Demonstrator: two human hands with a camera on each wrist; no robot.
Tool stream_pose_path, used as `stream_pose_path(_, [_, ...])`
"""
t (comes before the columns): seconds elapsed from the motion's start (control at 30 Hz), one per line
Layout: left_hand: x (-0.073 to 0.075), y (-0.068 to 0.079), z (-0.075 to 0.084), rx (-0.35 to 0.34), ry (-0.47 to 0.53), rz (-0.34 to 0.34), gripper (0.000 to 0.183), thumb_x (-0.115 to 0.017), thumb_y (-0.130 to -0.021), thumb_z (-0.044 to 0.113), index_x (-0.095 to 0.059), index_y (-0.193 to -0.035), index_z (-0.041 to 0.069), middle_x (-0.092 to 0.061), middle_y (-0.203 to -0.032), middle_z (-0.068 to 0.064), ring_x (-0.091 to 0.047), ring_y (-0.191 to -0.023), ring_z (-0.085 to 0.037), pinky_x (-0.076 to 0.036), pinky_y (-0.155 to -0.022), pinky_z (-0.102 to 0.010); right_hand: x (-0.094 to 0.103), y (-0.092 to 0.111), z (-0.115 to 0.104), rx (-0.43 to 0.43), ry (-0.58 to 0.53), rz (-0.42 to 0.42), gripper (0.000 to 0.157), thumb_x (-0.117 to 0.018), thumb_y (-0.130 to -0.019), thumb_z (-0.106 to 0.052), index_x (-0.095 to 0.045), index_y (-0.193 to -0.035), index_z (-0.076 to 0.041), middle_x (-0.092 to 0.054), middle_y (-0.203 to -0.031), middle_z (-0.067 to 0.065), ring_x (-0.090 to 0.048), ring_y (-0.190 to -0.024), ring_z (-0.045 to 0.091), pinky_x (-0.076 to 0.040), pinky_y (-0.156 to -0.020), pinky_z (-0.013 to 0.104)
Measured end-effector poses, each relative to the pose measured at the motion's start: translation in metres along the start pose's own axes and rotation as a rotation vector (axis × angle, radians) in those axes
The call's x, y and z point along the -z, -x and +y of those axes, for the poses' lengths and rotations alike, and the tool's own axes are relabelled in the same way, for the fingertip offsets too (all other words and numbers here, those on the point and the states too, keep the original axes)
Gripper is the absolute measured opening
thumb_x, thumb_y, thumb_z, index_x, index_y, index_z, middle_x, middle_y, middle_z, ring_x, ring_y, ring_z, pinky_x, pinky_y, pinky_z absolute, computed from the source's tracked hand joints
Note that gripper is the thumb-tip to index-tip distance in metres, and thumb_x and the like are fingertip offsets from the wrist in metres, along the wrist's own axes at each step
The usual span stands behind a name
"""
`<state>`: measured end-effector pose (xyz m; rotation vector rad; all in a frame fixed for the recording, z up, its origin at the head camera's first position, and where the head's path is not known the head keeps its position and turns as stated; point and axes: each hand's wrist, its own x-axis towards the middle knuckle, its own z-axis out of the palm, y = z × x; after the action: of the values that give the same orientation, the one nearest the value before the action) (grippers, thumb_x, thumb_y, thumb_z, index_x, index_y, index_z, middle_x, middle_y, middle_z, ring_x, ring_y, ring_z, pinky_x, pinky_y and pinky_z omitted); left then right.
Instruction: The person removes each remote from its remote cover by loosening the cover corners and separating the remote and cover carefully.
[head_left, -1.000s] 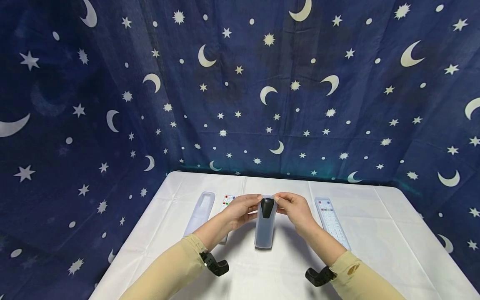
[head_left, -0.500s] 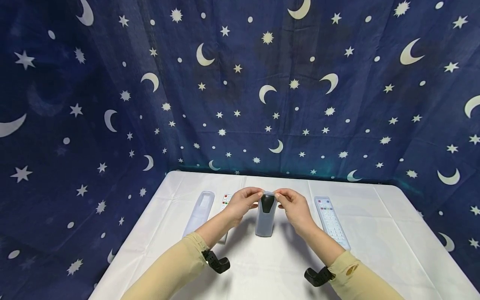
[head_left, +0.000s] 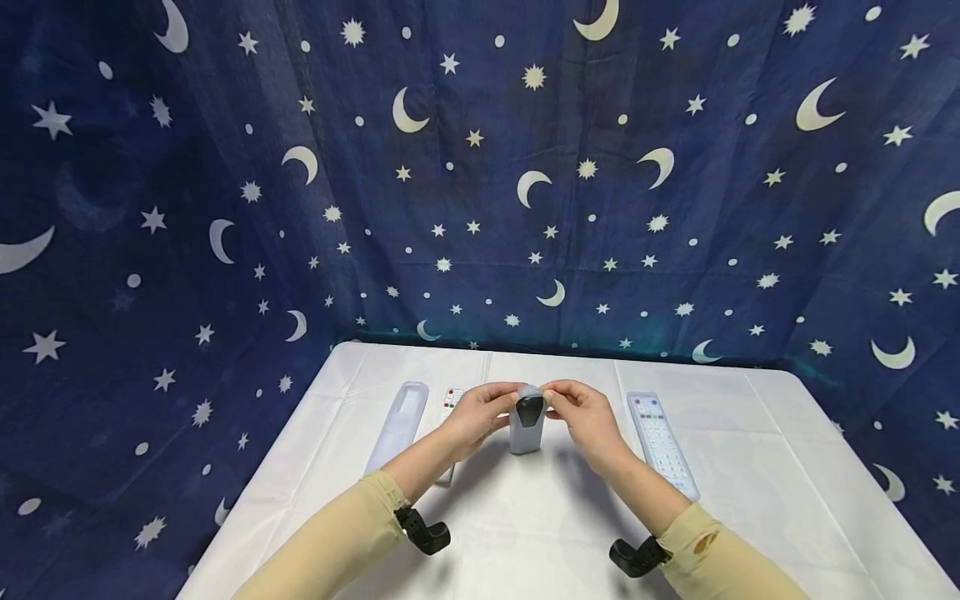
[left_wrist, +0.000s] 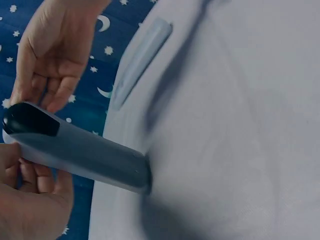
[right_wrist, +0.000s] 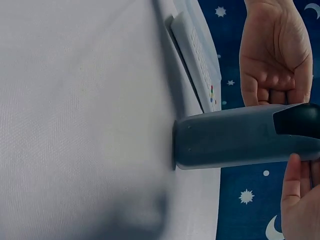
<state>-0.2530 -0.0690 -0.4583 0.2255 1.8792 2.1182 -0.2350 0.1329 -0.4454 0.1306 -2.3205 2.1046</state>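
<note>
White table (head_left: 540, 533): left hand (head_left: 476, 417) and right hand (head_left: 591, 423) pinch 1 sleeved remote (head_left: 527, 437).

Remote control (head_left: 530, 410), glossy black at its upper end, sheathed in a translucent bluish-grey cover (right_wrist: 230, 139); both held on end, lower end toward the white table (head_left: 540, 533).

In the head view, the left sleeve (head_left: 322, 533) at seven o'clock is showing plain, pale yellow cloth, wrinkling near its end. The right sleeve (head_left: 738, 558) at five o'clock is matching that colour and bearing a brown, oval mark (head_left: 705, 543). A black left band (head_left: 406, 521) is carrying a curved black module (head_left: 431, 539), jutting toward four o'clock; a black right band (head_left: 661, 548) is carrying a similar one, jutting toward nine.
</note>
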Motion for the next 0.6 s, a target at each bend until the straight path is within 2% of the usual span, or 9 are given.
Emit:
stream_pose_path(0.17, [-0.0018, 0.0016, -0.0002, 0.023, -0.083, 0.024, 0.032, -0.059, -0.106, 0.023, -0.066, -0.126, -0.001, -0.07, -0.12, -0.009, -0.066, -0.114, -0.024, -0.052, -0.1, -0.043, 0.0024, -0.0025, 0.0014, -0.049, -0.101, -0.013, 0.024, -0.069, -0.099, -0.012, -0.07, -0.113, 0.008, -0.073, -0.103, 0.008, -0.068, -0.091, 0.016, -0.058, -0.083, 0.03])
stream_pose_path(0.33, [-0.0056, 0.0012, -0.0008, 0.043, -0.122, 0.059, 0.03, -0.06, -0.105, 0.022, -0.068, -0.122, -0.001, -0.072, -0.114, -0.007, -0.068, -0.106, -0.021, -0.055, -0.096, -0.041, 0.0044, -0.0025, 0.0037, -0.127, -0.18, -0.043, 0.026, -0.068, -0.099, -0.009, -0.067, -0.116, 0.011, -0.071, -0.099, 0.006, -0.066, -0.085, 0.014, -0.058, -0.08, 0.026])
stream_pose_path(0.6, [-0.0077, 0.0003, -0.0047, 0.053, -0.113, 0.105, 0.034, -0.06, -0.104, 0.023, -0.066, -0.126, -0.003, -0.07, -0.122, -0.012, -0.067, -0.112, -0.025, -0.053, -0.1, -0.042, -0.0008, -0.0077, 0.01, -0.191, -0.291, 0.021, 0.036, -0.067, -0.097, -0.003, -0.06, -0.129, 0.012, -0.072, -0.095, 0.002, -0.064, -0.077, 0.011, -0.057, -0.073, 0.021])
